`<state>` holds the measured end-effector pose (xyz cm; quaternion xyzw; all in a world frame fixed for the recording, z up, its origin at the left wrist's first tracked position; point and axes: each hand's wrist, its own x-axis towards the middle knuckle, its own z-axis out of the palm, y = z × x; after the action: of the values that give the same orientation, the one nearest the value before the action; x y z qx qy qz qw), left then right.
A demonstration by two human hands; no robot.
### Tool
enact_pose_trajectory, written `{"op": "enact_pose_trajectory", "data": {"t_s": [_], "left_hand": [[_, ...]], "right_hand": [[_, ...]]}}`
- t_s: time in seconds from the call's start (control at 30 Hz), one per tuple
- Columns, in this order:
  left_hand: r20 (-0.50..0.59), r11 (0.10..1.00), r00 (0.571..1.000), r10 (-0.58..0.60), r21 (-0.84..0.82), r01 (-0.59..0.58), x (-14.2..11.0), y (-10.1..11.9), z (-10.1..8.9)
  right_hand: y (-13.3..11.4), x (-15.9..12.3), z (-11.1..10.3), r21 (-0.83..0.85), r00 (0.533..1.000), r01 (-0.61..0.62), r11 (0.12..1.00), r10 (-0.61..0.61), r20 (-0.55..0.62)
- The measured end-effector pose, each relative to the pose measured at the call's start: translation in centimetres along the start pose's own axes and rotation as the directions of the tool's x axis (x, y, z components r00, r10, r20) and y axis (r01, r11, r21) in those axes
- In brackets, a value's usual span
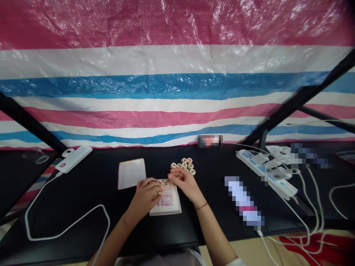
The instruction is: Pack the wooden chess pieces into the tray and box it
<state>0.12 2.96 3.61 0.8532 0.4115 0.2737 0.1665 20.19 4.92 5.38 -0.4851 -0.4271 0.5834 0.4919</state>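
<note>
A shallow white box (165,212) lies in front of me with a sheet printed with a red grid (166,197) inside it. Along its far edge sit round Chinese chess pieces (165,183) with red characters. My left hand (146,194) is over the box's left side, its curled fingers closed on a chess piece (160,192). At the far right corner is my right hand (183,181), thumb and fingertips drawn together; whatever is between them is hidden. Just beyond it stands a cluster of several chess pieces (184,165), partly covered by the fingers.
Left of the box lies a white lid (132,174). A white power bank (73,159) with a cable is farther left. To the right are a blurred phone-like object (244,201) and a power strip (266,173) with plugs and cables. A striped sheet (177,85) hangs behind the black table (210,221).
</note>
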Motion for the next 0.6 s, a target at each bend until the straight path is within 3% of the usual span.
{"op": "enact_pose_trajectory", "data": {"t_s": [0.17,0.4,0.5,0.6], "left_hand": [[0.067,0.979,0.993,0.094,0.177,-0.105,0.1,-0.2,0.6],[0.118,0.963,0.986,0.121,0.225,-0.146,0.3,-0.5,0.5],[0.091,0.968,0.992,0.086,0.227,-0.105,0.3,-0.5,0.2],[0.044,0.979,0.997,0.056,0.191,-0.063,0.3,-1.0,0.1]], "right_hand": [[1.0,-1.5,-0.1,-0.023,1.000,-0.010,1.000,0.010,0.007],[1.7,-2.1,0.5,-0.187,0.998,0.028,0.982,-0.019,0.052],[1.5,-2.8,1.1,-0.392,0.992,0.124,0.912,-0.111,0.055],[1.5,-3.7,2.0,-0.574,0.950,0.309,0.758,-0.276,0.147]]}}
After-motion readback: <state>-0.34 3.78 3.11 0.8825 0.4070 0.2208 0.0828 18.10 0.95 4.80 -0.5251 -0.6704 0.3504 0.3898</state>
